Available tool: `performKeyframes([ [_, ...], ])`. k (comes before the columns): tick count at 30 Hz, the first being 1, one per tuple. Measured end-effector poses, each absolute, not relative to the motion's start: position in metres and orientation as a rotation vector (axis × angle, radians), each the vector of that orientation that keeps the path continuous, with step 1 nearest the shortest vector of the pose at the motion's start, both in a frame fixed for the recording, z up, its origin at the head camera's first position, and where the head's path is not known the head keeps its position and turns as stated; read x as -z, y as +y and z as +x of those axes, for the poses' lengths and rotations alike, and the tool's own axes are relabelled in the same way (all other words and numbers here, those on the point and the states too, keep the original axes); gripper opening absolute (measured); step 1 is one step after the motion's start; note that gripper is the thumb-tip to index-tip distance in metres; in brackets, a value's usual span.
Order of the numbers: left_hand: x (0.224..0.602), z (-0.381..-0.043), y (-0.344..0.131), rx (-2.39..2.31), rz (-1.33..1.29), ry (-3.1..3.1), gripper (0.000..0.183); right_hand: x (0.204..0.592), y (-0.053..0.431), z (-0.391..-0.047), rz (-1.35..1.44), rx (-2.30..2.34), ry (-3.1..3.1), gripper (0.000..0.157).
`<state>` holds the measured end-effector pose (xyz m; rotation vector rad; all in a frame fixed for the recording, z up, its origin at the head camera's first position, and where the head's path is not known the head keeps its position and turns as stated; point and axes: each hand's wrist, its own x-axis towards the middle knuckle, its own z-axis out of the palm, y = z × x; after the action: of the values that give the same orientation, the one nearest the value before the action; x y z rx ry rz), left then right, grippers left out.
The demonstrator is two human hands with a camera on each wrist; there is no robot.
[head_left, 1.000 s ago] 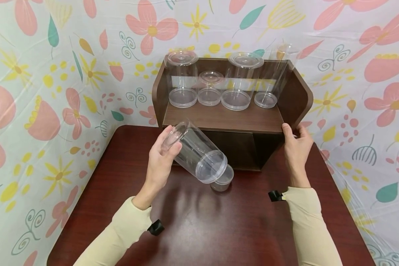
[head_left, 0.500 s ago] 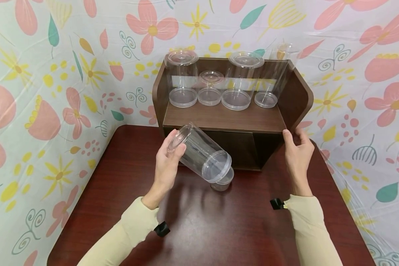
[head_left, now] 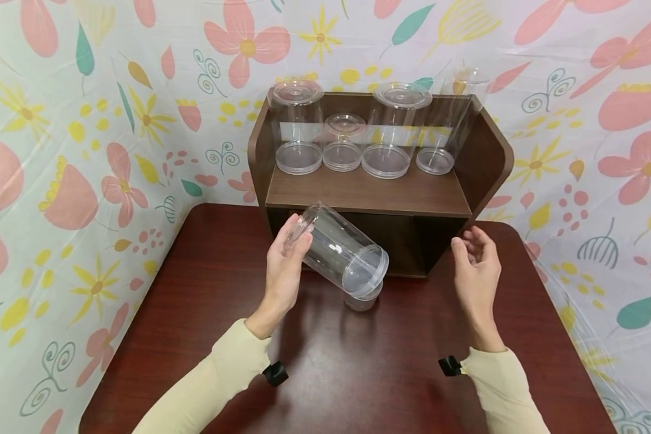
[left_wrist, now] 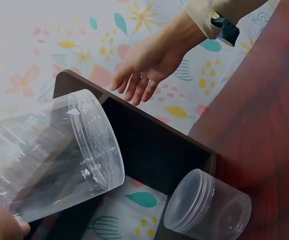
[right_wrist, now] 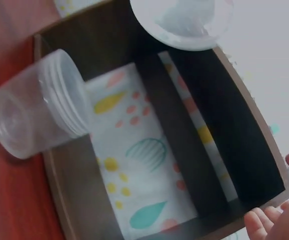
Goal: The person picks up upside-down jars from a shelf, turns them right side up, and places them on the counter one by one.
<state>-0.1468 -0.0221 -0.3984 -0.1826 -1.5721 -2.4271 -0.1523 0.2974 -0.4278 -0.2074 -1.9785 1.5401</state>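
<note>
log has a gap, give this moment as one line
left hand: holds tilted jar; right hand: empty, near shelf; small jar: upright on table

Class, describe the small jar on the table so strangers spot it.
In the head view, find the brown shelf unit. In front, partly hidden by the tilted jar in the left hand, is a small clear jar. Unlike the four shelf jars, it stands on the tabletop.

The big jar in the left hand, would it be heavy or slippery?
The big jar is probably light: it looks empty. Its smooth, shiny wall might be slippery. Being round, it could roll if laid down.
</note>
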Motion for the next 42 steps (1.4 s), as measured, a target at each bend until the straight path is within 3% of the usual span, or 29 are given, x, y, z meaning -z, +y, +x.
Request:
performKeyframes([
  [11,0.407,-0.152,-0.009,2.484,-0.136,-1.559,0.069,0.446,0.269,-0.13,0.191,-1.727,-2.092,0.046],
  [20,0.41,-0.154,0.001,2.567,-0.101,-1.483,0.069,0.462,0.249,-0.126,0.562,-1.797,-2.153,0.062],
  [32,0.418,-0.151,0.011,2.593,-0.084,-1.462,0.068,0.472,0.235,-0.121,0.522,-1.927,-2.253,0.094],
  [42,0.424,-0.145,0.014,2.596,-0.121,-1.482,0.064,0.473,0.226,-0.121,0.496,-1.987,-2.203,0.104],
])
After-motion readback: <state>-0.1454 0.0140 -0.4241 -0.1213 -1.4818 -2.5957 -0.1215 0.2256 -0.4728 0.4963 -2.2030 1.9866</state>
